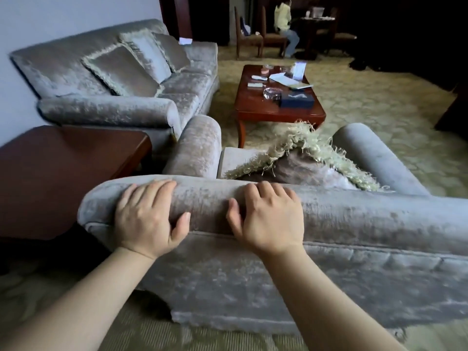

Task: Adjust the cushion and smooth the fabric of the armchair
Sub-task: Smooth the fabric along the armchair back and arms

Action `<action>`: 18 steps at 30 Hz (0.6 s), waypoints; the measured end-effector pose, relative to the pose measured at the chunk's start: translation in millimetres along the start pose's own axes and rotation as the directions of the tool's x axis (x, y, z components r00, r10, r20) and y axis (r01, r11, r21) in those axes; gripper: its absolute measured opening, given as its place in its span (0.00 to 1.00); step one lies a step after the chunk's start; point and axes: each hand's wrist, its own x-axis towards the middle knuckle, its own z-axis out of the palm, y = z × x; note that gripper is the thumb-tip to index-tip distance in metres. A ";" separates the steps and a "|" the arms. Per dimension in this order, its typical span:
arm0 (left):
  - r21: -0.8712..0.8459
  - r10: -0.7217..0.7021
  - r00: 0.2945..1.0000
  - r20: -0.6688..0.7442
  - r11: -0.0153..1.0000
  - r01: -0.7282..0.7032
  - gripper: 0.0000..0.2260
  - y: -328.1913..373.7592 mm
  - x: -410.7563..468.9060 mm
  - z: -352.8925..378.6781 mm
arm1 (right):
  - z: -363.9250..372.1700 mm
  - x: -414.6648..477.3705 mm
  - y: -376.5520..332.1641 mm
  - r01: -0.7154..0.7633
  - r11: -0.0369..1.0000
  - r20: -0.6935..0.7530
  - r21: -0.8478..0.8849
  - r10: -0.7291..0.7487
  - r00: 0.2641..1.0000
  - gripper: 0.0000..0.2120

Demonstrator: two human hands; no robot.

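I stand behind a grey velvet armchair [354, 219] and look down over its rolled top edge. My left hand [149, 216] lies palm down on the left part of that edge, fingers curled over it. My right hand [271, 216] rests flat on the middle of the same edge, a short gap from the left. A fringed cushion [304, 165] stands tilted on the seat, one corner pointing up, leaning toward the right armrest [374, 153]. Neither hand touches the cushion.
A dark wooden side table [63, 168] stands left of the chair. A matching sofa [121, 72] with three cushions lines the left wall. A coffee table [276, 97] with papers, an ashtray and a tissue box is ahead. A person [285, 26] sits at the far back.
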 end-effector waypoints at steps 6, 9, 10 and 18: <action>0.009 -0.037 0.999 0.018 0.999 0.037 0.26 -1.5 -8.9 -0.8 | -4.6 -10.1 -6.9 -0.031 0.999 0.057 0.017 0.030 0.998 0.17; 0.008 -0.043 0.999 -0.003 0.999 0.043 0.26 0.3 -7.1 -0.2 | -12.3 -8.3 -3.5 -0.011 0.999 0.144 0.044 0.005 0.990 0.21; 0.010 -0.041 0.999 -0.016 0.999 0.042 0.26 0.1 -6.0 0.3 | -15.3 -8.3 0.6 0.039 0.997 0.185 0.070 -0.052 0.981 0.24; 0.022 -0.114 0.993 0.005 0.993 0.114 0.25 -35.0 -16.9 37.8 | -72.7 -51.2 186.3 -0.031 0.997 0.106 -0.071 0.039 0.994 0.24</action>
